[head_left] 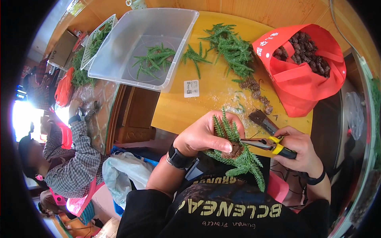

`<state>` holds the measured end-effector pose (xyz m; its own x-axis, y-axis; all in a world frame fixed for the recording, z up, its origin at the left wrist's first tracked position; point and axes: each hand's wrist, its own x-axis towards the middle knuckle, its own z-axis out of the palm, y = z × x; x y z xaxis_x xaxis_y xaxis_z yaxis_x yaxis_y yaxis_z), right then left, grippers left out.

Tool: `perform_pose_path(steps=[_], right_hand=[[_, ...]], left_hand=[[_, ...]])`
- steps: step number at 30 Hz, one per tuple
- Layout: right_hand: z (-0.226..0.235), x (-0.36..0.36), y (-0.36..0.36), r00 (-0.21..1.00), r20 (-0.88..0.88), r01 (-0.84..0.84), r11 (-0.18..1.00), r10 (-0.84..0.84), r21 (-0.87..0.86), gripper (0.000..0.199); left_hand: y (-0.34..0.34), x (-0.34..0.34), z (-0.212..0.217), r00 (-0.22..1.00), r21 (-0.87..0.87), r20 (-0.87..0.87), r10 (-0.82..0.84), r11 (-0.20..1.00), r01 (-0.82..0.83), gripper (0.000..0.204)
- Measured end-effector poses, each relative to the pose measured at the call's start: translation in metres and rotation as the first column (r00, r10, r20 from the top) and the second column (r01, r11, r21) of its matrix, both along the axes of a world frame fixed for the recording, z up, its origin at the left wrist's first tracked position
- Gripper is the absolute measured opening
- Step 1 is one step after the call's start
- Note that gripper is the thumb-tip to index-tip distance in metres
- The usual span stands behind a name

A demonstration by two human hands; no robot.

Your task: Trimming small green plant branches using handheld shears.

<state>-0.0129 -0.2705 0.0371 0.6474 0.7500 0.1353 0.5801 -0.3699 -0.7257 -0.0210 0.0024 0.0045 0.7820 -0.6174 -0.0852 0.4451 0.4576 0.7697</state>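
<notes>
My left hand (212, 137) is closed round an artificial pine sprig (248, 162), its thumb pressed near the middle. A brown pine cone (235, 150) sits among the green needles there. In my right hand (297, 148) are yellow-and-black pliers (282, 148), gripped by the handles. The jaws of the pliers point left and reach the sprig beside the cone; what exactly they pinch is too small to tell. Both hands are just off the near edge of the yellow table (178, 109), above my lap.
A clear plastic bin (119, 59) with greenery stands at the left of the table. Pine sprigs (234, 51), loose pine cones (254, 88) and a dark-bristled brush (262, 119) lie on it. A red bag (305, 87) of cones stands at right. A co-worker (71, 158) sits at left.
</notes>
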Motion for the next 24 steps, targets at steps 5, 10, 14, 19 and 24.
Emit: perform_pose_path(steps=[5,10,14,19,24], right_hand=[[-0.0004,0.0019,-0.0019,0.999,-0.037,-0.006,1.000,0.006,-0.009,0.019],[-0.0008,0.0048,-0.0018,0.999,-0.030,-0.026,0.999,0.026,0.028,0.019],[0.0009,0.0040,0.0009,1.000,-0.028,-0.007,0.999,0.008,0.042,0.021],[0.0009,0.0026,0.0027,0.999,-0.026,0.023,0.998,-0.022,0.055,0.028],[-0.0029,-0.0023,0.0005,0.993,0.047,0.109,0.994,-0.110,0.019,0.022]], left_hand=[[-0.0015,0.0029,-0.0016,0.995,0.010,0.053,0.080,0.997,-0.081,0.044],[-0.0021,0.0018,-0.0024,0.993,0.006,0.071,0.091,0.996,-0.092,0.042],[-0.0008,0.0033,0.0004,0.999,-0.003,0.023,0.030,1.000,-0.030,0.042],[0.0000,0.0047,0.0025,1.000,-0.003,0.013,0.014,1.000,-0.014,0.042],[-0.0026,0.0059,0.0035,0.988,0.092,0.081,0.134,0.986,-0.141,0.036]])
